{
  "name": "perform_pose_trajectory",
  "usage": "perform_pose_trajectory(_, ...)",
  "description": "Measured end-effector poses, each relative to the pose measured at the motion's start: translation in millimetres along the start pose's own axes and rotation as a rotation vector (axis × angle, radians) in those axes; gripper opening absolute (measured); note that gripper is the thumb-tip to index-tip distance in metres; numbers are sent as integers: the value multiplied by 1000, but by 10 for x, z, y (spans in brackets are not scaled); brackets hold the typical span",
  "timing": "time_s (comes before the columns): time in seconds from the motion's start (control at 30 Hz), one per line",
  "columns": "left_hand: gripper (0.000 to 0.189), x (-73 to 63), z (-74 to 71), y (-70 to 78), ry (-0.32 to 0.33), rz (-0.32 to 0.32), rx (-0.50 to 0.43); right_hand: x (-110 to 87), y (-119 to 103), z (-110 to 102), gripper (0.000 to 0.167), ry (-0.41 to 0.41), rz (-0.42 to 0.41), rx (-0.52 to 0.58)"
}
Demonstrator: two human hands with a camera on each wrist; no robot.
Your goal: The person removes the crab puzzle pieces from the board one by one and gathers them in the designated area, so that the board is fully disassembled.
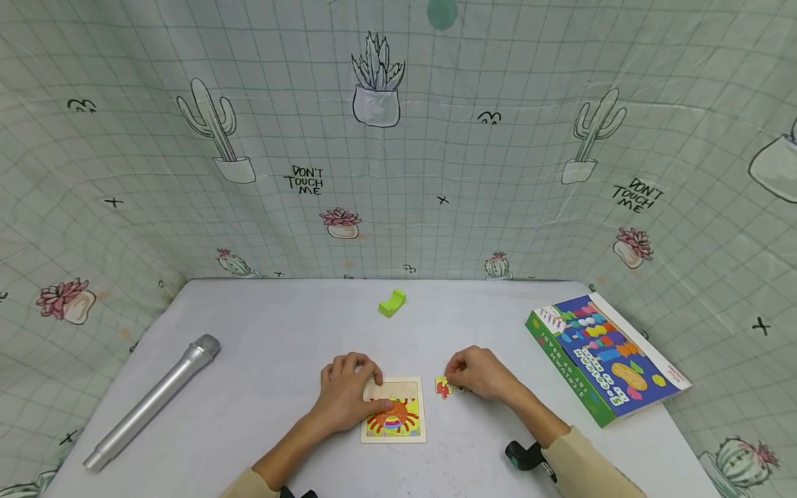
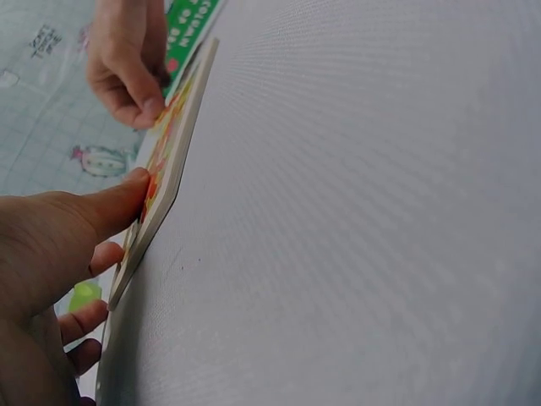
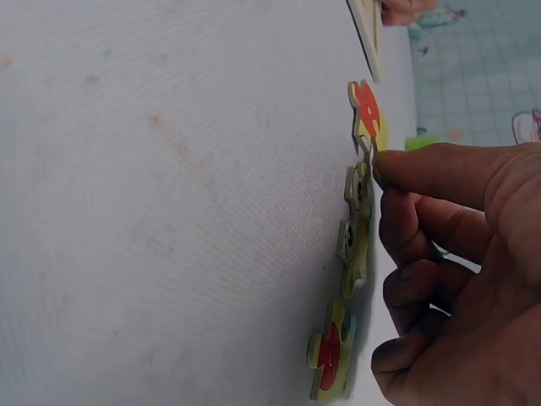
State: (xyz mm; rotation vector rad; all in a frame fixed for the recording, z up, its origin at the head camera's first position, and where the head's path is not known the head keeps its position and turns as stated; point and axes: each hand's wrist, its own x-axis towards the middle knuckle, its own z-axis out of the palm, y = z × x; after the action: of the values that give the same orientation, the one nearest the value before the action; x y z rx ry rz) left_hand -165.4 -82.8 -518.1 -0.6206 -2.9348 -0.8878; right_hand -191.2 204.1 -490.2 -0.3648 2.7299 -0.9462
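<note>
A square wooden crab jigsaw puzzle (image 1: 394, 418) lies flat on the table, its upper left part showing bare tray. My left hand (image 1: 345, 394) holds it by the left side, thumb pressing on the orange crab and fingers by the far edge. Just right of the tray, my right hand (image 1: 482, 373) pinches a red-and-yellow puzzle piece (image 3: 367, 108) between thumb and fingertips. Seen from the right wrist, more loose pieces lie beside and below those fingers, one of them a yellow piece with a red patch (image 3: 330, 353). The fingers partly hide the others.
A silver microphone (image 1: 156, 401) lies at the left of the table (image 1: 268, 332). Behind the puzzle sits a small green block (image 1: 392, 303). At the right lies a blue-and-green boxed game (image 1: 607, 356). A patterned cloth hangs around the table's back and sides.
</note>
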Motion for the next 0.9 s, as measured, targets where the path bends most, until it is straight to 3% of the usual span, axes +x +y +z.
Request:
perform_pose_trajectory(0.33,37,10,3,-4,0,-1,6,10,-33,-55,5,-32,8,53)
perform_pose_trajectory(0.9,39,2,3,0,-1,0,-2,2,-30,-20,6,-6,30,-4)
